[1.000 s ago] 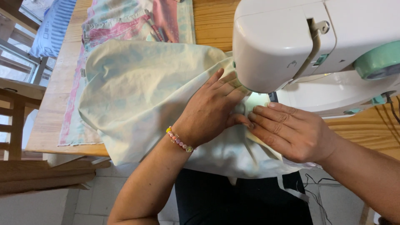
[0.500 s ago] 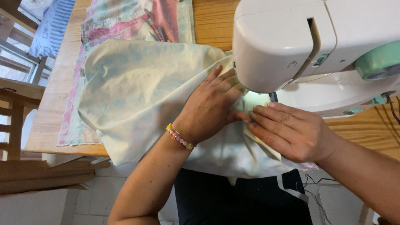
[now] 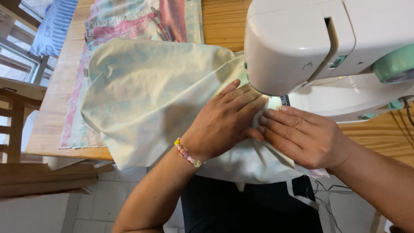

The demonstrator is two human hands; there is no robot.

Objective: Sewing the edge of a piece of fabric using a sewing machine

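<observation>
Left hand [image 3: 224, 125] and right hand [image 3: 304, 138], fingers extended together and flat, press pale cream fabric [image 3: 151, 95] on the wooden counter [image 3: 224, 21], just beneath the head of the white sewing machine [image 3: 302, 39].

No package, sign or screen shows here. The nearest thing to a label is a small dark printed mark [image 3: 307, 65] on the white front of the sewing machine [image 3: 302, 39], just left of its pale green slider; it is too small to make out.
</observation>
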